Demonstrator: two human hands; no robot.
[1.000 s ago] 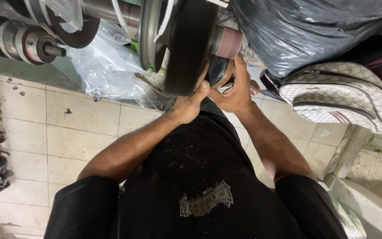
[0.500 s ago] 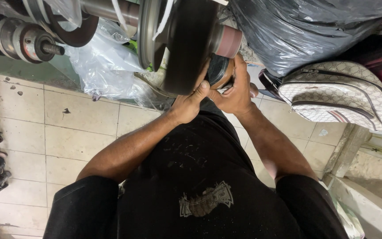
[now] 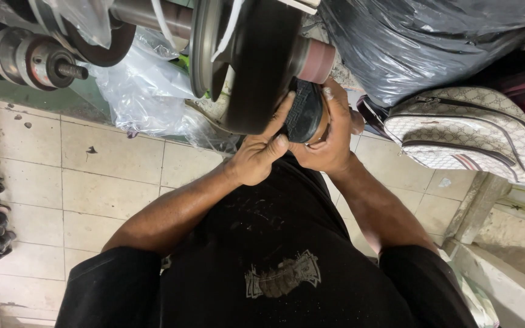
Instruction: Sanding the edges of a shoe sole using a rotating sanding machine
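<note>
The black grinding wheel (image 3: 262, 67) and pink sanding drum (image 3: 316, 61) are blocking passage at twelve o'clock; the patterned backpack (image 3: 466, 130) is crowding three o'clock, while the tiled floor (image 3: 98, 176) is lying open toward nine.

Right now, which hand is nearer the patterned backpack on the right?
Right. The right hand grips the black shoe sole on the side facing the backpack; the left hand holds the sole's far side, farther away.
</note>
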